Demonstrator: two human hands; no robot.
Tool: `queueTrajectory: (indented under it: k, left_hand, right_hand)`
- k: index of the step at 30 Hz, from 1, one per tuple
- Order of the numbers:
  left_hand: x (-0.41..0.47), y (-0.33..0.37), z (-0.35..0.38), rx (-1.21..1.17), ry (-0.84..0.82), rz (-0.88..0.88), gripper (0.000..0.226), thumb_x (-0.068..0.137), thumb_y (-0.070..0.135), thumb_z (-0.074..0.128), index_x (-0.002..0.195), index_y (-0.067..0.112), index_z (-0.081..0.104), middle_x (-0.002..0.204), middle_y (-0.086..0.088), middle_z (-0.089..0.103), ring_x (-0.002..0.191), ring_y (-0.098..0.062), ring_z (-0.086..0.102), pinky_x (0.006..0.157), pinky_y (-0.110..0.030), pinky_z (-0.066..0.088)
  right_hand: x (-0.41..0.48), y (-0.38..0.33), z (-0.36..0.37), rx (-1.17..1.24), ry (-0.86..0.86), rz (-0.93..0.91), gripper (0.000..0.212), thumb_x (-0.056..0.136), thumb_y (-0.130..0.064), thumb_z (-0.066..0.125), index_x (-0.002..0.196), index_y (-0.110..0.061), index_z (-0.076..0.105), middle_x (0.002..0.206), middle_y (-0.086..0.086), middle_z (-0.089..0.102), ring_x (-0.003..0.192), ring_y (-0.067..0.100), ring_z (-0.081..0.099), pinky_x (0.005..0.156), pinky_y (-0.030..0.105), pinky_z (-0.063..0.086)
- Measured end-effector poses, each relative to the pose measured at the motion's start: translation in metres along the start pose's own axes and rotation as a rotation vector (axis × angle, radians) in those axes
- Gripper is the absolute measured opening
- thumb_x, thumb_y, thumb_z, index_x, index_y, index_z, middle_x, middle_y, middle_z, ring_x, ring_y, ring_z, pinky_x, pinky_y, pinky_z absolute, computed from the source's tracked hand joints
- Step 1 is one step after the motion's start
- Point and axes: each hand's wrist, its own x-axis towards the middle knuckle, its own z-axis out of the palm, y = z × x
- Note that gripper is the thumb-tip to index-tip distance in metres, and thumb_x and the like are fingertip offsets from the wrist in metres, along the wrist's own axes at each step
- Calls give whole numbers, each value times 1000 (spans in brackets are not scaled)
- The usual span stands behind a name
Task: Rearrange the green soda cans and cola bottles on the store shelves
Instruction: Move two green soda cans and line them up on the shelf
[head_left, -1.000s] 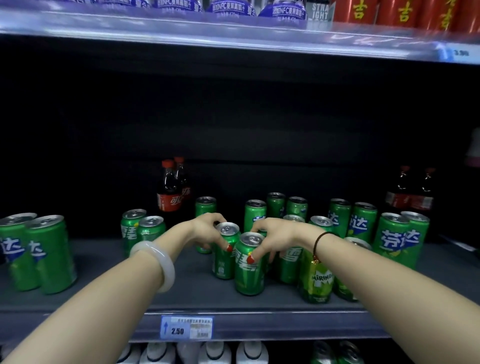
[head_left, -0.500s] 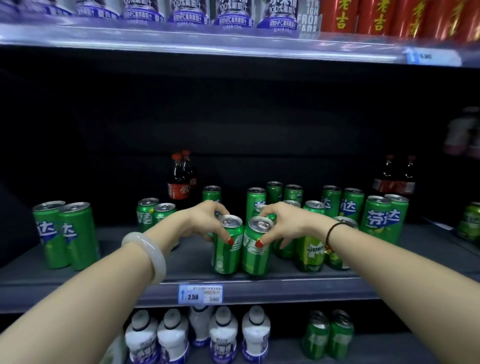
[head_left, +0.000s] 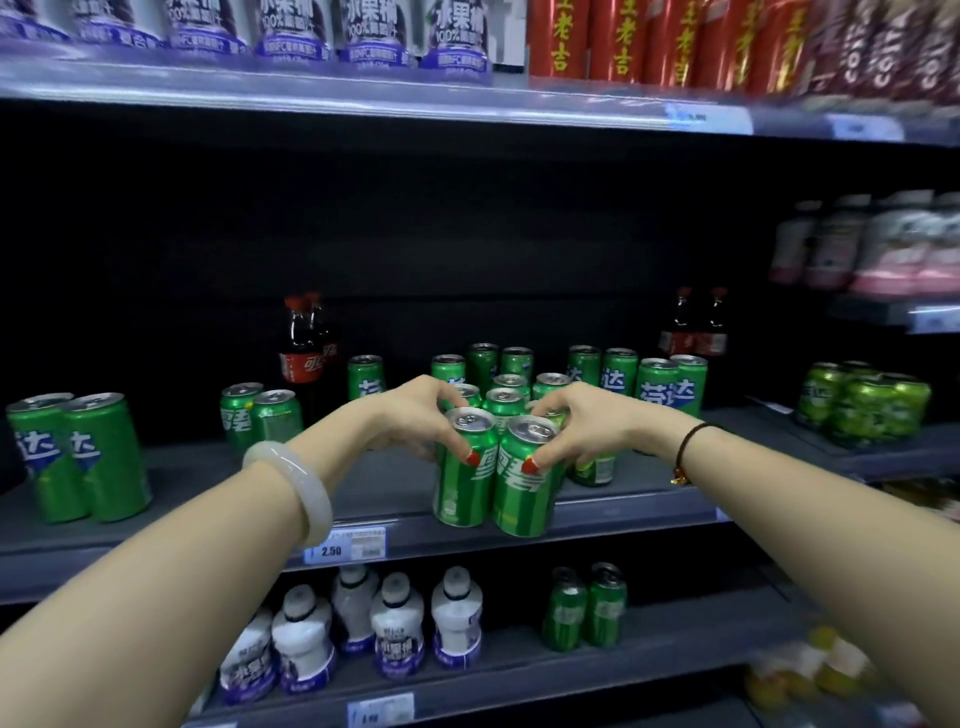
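Left grip (head_left: 410, 415) grasps left can (head_left: 462, 483), right grip (head_left: 587, 421) grasps right can (head_left: 522, 496); both green, upright, touching, at shelf (head_left: 208, 519) front edge. More cans (head_left: 670, 387) & cola bottles (head_left: 301, 345) stand behind, nr shelf back.

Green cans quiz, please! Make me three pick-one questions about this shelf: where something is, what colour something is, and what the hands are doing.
1. Where are the cola bottles?
A. back of the middle shelf
B. top shelf
C. bottom shelf
2. What colour are the tall cans on the top shelf?
A. blue
B. red
C. black
3. What is each hand doing?
A. hanging empty
B. holding a bottle
C. gripping a can
Answers: 1 A, they stand far back on it. 2 B, red with yellow writing. 3 C, left hand grips the left green can, right hand the right green can.
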Motion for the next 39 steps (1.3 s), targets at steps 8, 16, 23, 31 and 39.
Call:
queueTrajectory:
  k: [8, 16, 23, 31, 39]
  left_hand:
    - [10, 56, 74, 69, -27, -22, 64, 62, 16, 88, 117, 10, 55, 96, -10, 60, 77, -21, 61, 57, -27, 56]
    - [20, 107, 176, -10, 5, -83, 61, 65, 11, 85, 118, 10, 54, 102, -11, 57, 83, -23, 61, 65, -31, 56]
    - [37, 126, 254, -50, 19, -137, 52, 66, 9, 84, 110, 12, 56, 101, -8, 58, 87, -21, 59, 68, -32, 54]
    - [69, 107, 300, -24, 23, -173, 52, 62, 9, 87, 105, 12, 56, 86, -10, 58, 66, -19, 55, 54, -28, 47]
    - [101, 61, 332, 53, 35, -180, 58, 60, 15, 89, 107, 14, 55, 92, -3, 56, 78, -15, 55, 61, -23, 45]
  right_hand:
    - [-48, 72, -27, -8, 12, 16, 71, 71, -29, 82, 132, -9, 51, 86, -5, 59, 68, 15, 64, 62, 28, 55]
    - [-94, 166, -60, -32, -48, -18, 58, 70, -29, 82, 120, -11, 59, 100, 11, 70, 80, 21, 67, 70, 35, 59]
    - [-110, 242, -69, -3, -87, -20, 62, 67, -29, 84, 121, -14, 58, 105, 9, 67, 91, 23, 68, 64, 30, 59]
    - [-91, 298, -52, 41, -139, -4, 59, 66, -28, 85, 118, -17, 59, 89, 1, 64, 73, 13, 61, 59, 27, 53]
    - [-60, 339, -7, 38, -137, -41, 49, 65, -25, 85, 109, -15, 65, 83, -2, 67, 66, 8, 55, 62, 23, 45]
